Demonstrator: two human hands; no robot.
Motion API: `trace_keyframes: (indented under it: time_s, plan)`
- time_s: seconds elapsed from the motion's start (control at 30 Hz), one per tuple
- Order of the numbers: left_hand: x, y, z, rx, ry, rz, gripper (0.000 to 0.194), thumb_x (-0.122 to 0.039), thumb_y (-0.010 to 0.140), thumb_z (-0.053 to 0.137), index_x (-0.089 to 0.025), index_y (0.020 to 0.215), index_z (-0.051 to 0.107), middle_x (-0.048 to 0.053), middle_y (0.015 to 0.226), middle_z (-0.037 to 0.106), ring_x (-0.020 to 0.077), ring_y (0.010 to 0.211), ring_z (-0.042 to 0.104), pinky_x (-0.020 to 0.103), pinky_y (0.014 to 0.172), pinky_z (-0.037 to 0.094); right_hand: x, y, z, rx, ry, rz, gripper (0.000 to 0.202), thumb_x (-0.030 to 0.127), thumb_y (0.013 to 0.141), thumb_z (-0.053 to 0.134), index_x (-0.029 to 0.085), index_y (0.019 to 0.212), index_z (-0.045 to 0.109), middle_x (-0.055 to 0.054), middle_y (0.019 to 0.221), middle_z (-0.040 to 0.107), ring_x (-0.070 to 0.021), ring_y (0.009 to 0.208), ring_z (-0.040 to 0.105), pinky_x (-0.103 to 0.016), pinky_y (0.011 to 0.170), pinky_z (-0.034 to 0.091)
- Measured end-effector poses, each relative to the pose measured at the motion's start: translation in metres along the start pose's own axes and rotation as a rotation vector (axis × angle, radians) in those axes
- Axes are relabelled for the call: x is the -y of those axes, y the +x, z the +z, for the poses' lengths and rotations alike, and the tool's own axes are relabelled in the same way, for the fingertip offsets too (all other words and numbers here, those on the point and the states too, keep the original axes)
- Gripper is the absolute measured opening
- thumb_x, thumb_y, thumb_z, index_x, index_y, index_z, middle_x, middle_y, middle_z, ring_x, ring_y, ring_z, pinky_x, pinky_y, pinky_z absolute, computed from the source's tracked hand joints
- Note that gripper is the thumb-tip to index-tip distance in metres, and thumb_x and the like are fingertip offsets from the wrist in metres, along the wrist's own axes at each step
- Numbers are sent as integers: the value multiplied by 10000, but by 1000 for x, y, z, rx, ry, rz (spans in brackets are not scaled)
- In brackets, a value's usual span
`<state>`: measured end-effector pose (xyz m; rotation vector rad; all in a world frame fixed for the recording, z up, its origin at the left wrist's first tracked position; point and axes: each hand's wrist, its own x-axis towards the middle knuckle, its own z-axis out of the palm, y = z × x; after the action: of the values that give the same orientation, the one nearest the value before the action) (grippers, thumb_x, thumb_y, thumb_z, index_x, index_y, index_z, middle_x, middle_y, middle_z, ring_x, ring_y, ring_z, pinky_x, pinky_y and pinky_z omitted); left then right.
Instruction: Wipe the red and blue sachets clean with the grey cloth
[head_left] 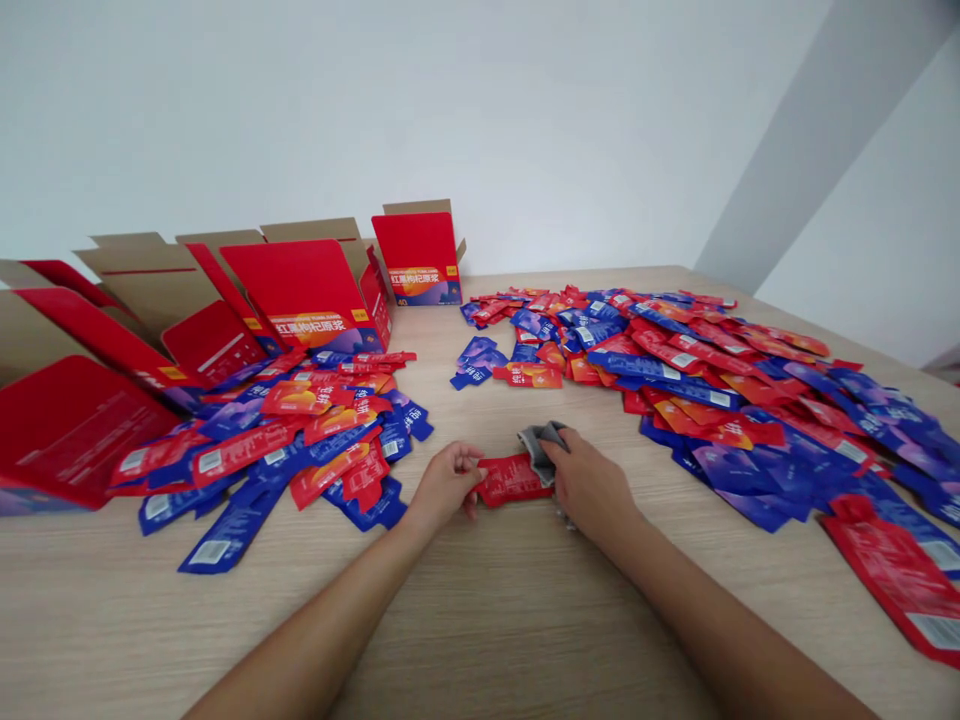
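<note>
Between my hands, a red sachet [514, 480] lies level just at the tabletop, its printed back facing up. My left hand [450, 482] pinches the sachet's left end with thumb and fingers. A grey cloth [541, 445] is bunched in my right hand [589, 480], which presses it over the sachet's right end. That end is hidden under the cloth and fingers. Nearest to my left hand is a heap of red and blue sachets [330, 430]. To the right of my right hand spreads a larger pile of such sachets [675, 370].
Several open red cartons [300, 290] stand along the left side with their flaps up. One more red carton [416, 255] stands at the back, near the white wall [525, 130]. A single red sachet [892, 570] lies at the right front of the wooden table [480, 620].
</note>
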<state>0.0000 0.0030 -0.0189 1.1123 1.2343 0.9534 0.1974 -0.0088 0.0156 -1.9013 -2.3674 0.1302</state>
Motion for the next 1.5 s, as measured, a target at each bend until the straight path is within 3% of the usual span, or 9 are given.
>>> trace_keyframes:
  time_s: [0.2,0.5,0.6,0.87,1.03,1.13,1.2,1.33,1.5]
  plan:
    - [0,-2,-1,-17,-16,27,330,-283,611,665,-169,869,493,-107,510,485,68,340,452,194,305,410,48,-18,1,68,-44,-183,505,132,861,365,182,1361,411,-186,1314,447,-251,1031,535,-333,725,505]
    - [2,-1,3,-19,-8,55,327,-285,609,649,-171,865,482,-102,516,502,66,346,463,165,307,360,57,-27,-7,114,31,-245,490,138,863,400,192,1349,424,-178,1297,462,-259,1073,522,-329,740,513]
    - [2,-4,4,-24,-21,58,326,-317,620,654,-180,854,473,-107,511,494,70,325,440,172,280,341,48,-18,-8,120,-8,-168,436,121,867,392,177,1289,480,-183,1260,478,-249,1019,552,-329,715,511]
    - [-4,-9,-2,-91,-135,-20,388,-282,596,705,-158,895,490,-81,519,525,83,390,498,175,331,393,-20,5,-3,-13,-38,123,377,126,828,444,209,1169,584,-139,1230,500,-222,934,600,-298,704,475]
    - [-5,-8,-1,49,14,-119,350,-221,606,686,-140,913,540,-80,458,526,57,310,419,143,287,289,9,-10,-4,-124,75,1,499,129,830,414,233,1315,472,-118,1354,420,-223,1065,547,-297,803,466]
    - [-8,-8,-2,130,77,-146,252,-198,611,655,-143,848,590,-77,433,523,43,295,401,131,293,265,34,-16,2,-18,83,-205,540,115,808,441,259,1328,450,-109,1371,410,-226,1112,509,-313,832,461]
    - [-9,-7,-3,137,86,-157,259,-195,592,662,-146,837,594,-79,423,521,42,289,396,130,293,252,36,-13,5,23,72,-231,517,105,803,445,260,1295,478,-107,1340,439,-222,1091,519,-317,814,469]
    - [-8,-8,-4,94,5,-133,319,-251,561,699,-144,834,572,-69,460,548,40,289,377,141,288,242,4,5,9,-25,14,-1,413,92,802,422,208,1162,588,-128,1242,505,-239,993,572,-325,742,486]
    - [-6,-14,0,-56,-46,71,256,-309,602,696,-160,747,545,-21,575,604,103,453,526,201,406,417,-36,15,19,-175,195,93,418,121,805,380,219,1148,600,-90,1195,543,-204,919,600,-310,744,486]
